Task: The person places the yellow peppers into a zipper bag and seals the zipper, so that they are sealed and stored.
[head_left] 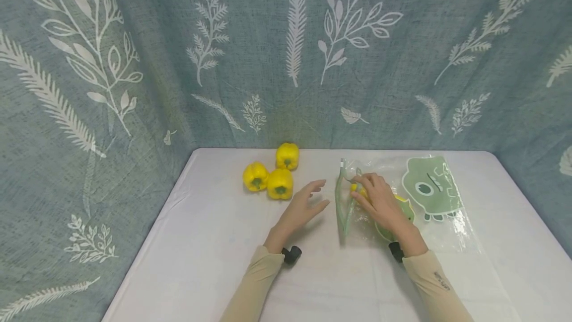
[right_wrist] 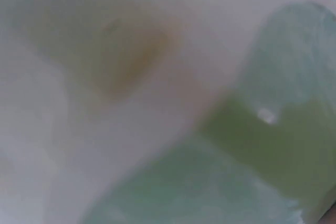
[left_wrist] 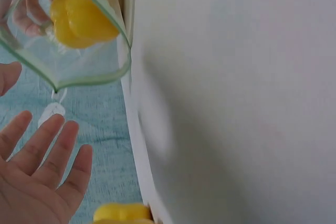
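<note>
A clear zip bag (head_left: 466, 227) with green cartoon prints lies on its side, its green-edged mouth (left_wrist: 92, 82) gaping toward my left hand. Just inside the mouth is a yellow bell pepper (left_wrist: 79, 22). From above, my right hand (head_left: 380, 200) grips this pepper with curled fingers, apparently through the film. My left hand (head_left: 301, 210) is left of the mouth, fingers spread and holding nothing. More yellow shows deeper in the bag, partly hidden. Blurred plastic and green print fill the right wrist view.
Left of the bag, three yellow bell peppers (head_left: 280, 184) sit together near the back of the white table (head_left: 201, 242). A blue-green leaf-patterned curtain (head_left: 268, 63) hangs behind the table and along its sides.
</note>
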A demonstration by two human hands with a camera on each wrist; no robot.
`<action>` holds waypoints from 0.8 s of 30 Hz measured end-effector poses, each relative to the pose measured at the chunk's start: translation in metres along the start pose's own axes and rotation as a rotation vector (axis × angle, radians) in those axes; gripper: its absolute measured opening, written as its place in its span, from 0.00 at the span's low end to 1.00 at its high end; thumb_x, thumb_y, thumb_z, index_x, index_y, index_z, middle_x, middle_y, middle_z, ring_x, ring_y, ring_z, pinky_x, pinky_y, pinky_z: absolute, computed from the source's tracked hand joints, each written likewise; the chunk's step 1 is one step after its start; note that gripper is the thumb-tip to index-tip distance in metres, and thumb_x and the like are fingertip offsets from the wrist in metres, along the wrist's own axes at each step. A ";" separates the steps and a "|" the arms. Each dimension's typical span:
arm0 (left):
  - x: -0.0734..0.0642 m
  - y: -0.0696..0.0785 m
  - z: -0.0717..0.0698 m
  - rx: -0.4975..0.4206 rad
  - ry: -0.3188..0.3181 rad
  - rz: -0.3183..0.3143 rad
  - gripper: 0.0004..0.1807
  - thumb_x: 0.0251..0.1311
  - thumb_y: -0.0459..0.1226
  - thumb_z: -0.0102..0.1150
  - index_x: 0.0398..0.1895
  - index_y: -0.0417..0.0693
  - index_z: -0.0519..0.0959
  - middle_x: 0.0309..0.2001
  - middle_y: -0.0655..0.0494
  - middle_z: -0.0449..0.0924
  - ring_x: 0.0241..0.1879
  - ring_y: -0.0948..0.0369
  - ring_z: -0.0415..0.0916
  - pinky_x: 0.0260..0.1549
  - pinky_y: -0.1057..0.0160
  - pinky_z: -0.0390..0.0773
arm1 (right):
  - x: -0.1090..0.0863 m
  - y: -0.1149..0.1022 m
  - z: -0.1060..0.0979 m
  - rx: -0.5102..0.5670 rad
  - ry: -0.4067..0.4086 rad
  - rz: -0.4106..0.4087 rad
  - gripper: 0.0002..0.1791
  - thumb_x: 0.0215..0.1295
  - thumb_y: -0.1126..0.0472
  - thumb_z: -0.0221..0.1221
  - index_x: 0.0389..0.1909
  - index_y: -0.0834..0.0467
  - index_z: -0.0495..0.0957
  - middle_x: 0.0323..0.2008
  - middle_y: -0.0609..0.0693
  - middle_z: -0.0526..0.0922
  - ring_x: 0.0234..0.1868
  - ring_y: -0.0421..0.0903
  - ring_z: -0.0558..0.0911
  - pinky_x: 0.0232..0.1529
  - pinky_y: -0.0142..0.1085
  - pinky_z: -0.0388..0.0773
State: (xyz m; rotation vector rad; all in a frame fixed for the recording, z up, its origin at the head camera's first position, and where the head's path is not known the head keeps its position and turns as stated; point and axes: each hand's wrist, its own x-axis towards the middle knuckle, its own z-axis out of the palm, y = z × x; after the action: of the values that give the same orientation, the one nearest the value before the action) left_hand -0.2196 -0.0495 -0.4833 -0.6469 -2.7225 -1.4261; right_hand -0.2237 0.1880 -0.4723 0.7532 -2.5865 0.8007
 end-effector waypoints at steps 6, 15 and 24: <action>-0.006 -0.005 -0.011 0.025 0.045 -0.006 0.27 0.62 0.43 0.56 0.64 0.52 0.64 0.62 0.54 0.67 0.60 0.57 0.66 0.59 0.58 0.69 | 0.000 0.000 0.001 -0.001 0.015 -0.020 0.19 0.68 0.51 0.51 0.56 0.55 0.69 0.47 0.57 0.71 0.48 0.54 0.70 0.46 0.49 0.67; -0.015 -0.006 -0.029 0.090 0.157 -0.023 0.25 0.61 0.43 0.57 0.62 0.54 0.68 0.61 0.55 0.69 0.59 0.56 0.66 0.60 0.55 0.67 | -0.001 -0.002 0.001 0.005 0.012 -0.025 0.18 0.67 0.53 0.52 0.55 0.55 0.69 0.47 0.57 0.70 0.47 0.54 0.70 0.46 0.48 0.67; -0.017 -0.020 -0.046 0.171 0.351 0.033 0.23 0.55 0.40 0.63 0.56 0.52 0.74 0.56 0.56 0.74 0.59 0.56 0.66 0.61 0.54 0.65 | -0.001 -0.002 0.002 0.005 0.008 -0.021 0.19 0.67 0.53 0.52 0.56 0.55 0.69 0.47 0.58 0.70 0.48 0.54 0.69 0.48 0.49 0.66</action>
State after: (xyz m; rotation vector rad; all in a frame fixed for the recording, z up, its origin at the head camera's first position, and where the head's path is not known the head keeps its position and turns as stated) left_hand -0.2197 -0.1020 -0.4745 -0.3877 -2.5069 -1.1539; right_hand -0.2219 0.1854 -0.4736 0.7755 -2.5665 0.8030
